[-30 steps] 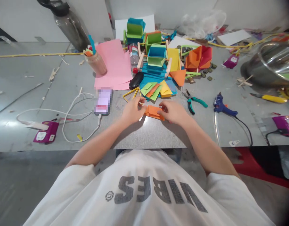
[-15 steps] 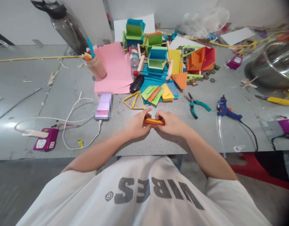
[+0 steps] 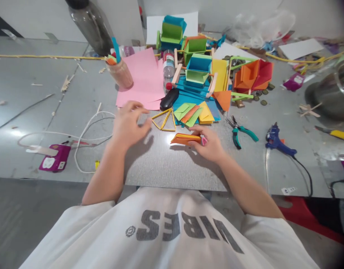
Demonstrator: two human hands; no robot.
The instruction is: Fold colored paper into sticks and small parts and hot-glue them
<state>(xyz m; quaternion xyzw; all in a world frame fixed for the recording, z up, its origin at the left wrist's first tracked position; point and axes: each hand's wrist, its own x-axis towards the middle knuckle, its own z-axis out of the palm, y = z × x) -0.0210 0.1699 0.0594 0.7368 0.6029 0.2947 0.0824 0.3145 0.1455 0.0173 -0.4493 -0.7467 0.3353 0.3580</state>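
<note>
My right hand (image 3: pixel 209 145) pinches one end of a folded stack of orange and yellow paper (image 3: pixel 185 139) above the near part of the table. A small pink bit shows by its fingers at that end. My left hand (image 3: pixel 129 125) is raised off to the left with fingers apart, holding nothing; it covers the spot where the phone lay. Between the hands and a bit farther back lies a triangular frame of thin yellow sticks (image 3: pixel 164 120). Behind the stack are folded green papers (image 3: pixel 186 110) and yellow papers (image 3: pixel 206 113) on a blue sheet.
Pliers (image 3: pixel 239 131) and a blue glue gun (image 3: pixel 280 140) lie to the right. Pink paper (image 3: pixel 141 80), a cup of paper strips (image 3: pixel 120 74), a black case (image 3: pixel 169 99) and paper-and-stick models (image 3: pixel 198 69) stand farther back. A white cable (image 3: pixel 85 132) loops at left.
My left hand has let go of the folded paper stack and moved left, over the phone. My right hand still holds the stack, now more exposed. The view has shifted slightly.
</note>
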